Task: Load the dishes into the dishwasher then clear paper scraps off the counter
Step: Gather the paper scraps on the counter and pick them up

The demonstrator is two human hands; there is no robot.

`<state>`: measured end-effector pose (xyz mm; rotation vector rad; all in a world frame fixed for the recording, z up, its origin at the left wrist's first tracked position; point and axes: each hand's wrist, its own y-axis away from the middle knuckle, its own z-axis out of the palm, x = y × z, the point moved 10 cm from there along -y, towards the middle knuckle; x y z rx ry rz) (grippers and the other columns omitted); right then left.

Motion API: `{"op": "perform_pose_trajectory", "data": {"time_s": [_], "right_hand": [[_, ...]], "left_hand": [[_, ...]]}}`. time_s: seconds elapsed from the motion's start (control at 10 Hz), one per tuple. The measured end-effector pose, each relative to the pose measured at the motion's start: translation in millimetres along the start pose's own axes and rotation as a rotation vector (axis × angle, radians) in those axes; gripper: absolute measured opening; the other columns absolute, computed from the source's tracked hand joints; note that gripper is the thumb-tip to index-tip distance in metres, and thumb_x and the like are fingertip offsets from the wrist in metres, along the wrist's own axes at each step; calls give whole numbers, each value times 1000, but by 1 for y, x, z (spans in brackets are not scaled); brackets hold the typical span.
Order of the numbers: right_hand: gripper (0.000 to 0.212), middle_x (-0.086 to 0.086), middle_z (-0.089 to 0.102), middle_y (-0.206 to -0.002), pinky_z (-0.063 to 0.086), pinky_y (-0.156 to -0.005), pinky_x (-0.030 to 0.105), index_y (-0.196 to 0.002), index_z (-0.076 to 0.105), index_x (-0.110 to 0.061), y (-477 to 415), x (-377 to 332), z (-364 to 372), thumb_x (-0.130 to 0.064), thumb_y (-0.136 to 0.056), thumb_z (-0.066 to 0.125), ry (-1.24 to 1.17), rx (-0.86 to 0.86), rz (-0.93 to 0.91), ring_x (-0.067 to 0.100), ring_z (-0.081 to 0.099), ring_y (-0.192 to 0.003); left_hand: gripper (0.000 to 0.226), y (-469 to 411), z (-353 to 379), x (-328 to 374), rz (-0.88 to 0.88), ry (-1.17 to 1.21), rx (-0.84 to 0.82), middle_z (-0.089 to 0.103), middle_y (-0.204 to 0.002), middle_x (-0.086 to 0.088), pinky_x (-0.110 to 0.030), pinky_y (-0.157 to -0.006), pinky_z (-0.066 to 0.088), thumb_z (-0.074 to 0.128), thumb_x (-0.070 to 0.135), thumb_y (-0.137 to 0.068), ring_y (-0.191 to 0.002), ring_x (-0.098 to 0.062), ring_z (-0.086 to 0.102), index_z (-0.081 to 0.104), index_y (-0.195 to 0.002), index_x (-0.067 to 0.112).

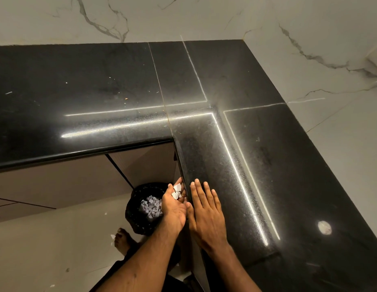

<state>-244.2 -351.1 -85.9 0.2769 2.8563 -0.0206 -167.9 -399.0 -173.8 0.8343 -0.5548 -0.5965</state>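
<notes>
My left hand (174, 204) is cupped palm up just below the edge of the black counter (257, 165), with a few white paper scraps (176, 191) lying in it. Flat on the counter beside that edge lies my right hand (205, 209), fingers together and palm down. Under my left hand stands a black bin (137, 209) on the floor, with several white scraps inside it. Tiny white specks dot the far left part of the counter. No dishes or dishwasher are in view.
The L-shaped counter meets marble walls at the back and right. Beige cabinet fronts (67, 180) sit under it. A bare foot (122, 239) stands on the pale floor near a stray scrap (113, 237).
</notes>
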Motion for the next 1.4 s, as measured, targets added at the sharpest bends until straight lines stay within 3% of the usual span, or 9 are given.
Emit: {"op": "perform_pose_trajectory", "data": {"time_s": [0.1, 0.2, 0.4, 0.5, 0.7, 1.0, 1.2, 1.3, 1.4], "right_hand": [[55, -9, 17, -174, 12, -131, 43, -165, 29, -27, -9, -10, -4, -38, -112, 36, -56, -6, -145, 14, 4, -162], [50, -9, 32, -170, 21, -129, 44, -160, 42, -25, -22, -13, -10, -31, -111, 41, -218, 0, -233, 10, 16, -160], [43, -7, 49, -159, 30, -126, 40, -152, 54, -21, -91, -15, -17, -25, -111, 43, -458, 33, -151, 2, 36, -150], [40, -2, 53, -156, 30, -126, 38, -144, 62, -16, -106, -26, -15, -22, -108, 46, -389, 79, -167, 8, 40, -149], [34, 2, 53, -156, 30, -126, 35, -130, 70, -12, -106, -31, -9, -23, -106, 49, -272, 119, -183, 14, 39, -151], [30, 0, 52, -157, 30, -126, 34, -124, 71, -15, -105, -26, -10, -24, -107, 48, -309, 123, -174, 11, 36, -152], [28, -1, 55, -155, 31, -125, 33, -121, 72, -15, -106, -27, -14, -24, -106, 49, -348, 128, -165, 10, 38, -151], [28, -1, 56, -153, 32, -124, 33, -120, 72, -15, -108, -25, -18, -24, -106, 50, -373, 140, -155, 10, 40, -149], [30, -1, 55, -154, 32, -125, 33, -123, 72, -17, -103, -24, -17, -25, -107, 48, -352, 135, -156, 10, 39, -149]], "left_hand": [[45, -2, -3, 0, -33, -33, 20, 78, -104, -16, -43, -88, 57, 40, 43, -108, -105, -30, 72, 74, -118, 16], [44, -6, -4, 2, -32, -9, 33, 78, -97, -15, -41, -90, 57, 42, 40, -108, -92, -26, 74, 73, -120, 13], [43, -12, -4, 12, -46, -48, 71, 77, -83, -12, -35, -87, 52, 38, 31, -109, -74, -22, 73, 73, -104, 6], [44, -16, -14, 19, -59, -123, 132, 76, -79, -12, -36, -85, 53, 37, 30, -110, -83, -23, 67, 72, -100, 7], [40, -42, -65, 51, 9, -132, 370, 68, -125, -18, -36, -97, 56, 38, 24, -112, -107, -25, 66, 59, -134, -2], [42, -37, -91, 89, 40, -291, 510, 62, -130, -21, -45, -86, 52, 29, 19, -110, -119, -38, 61, 54, -134, -5], [53, -31, -92, 124, 44, -608, 530, 54, -145, -18, -48, -108, 43, 28, 35, -113, -132, -40, 52, 46, -144, -5], [53, -35, -83, 156, 239, -1168, 423, 49, -153, -16, -44, -112, 43, 29, 38, -112, -133, -37, 52, 39, -154, 7], [55, -37, -61, 161, 404, -1448, 227, 38, -162, -6, -43, -118, 37, 29, 38, -112, -145, -30, 43, 22, -163, 21]]}}
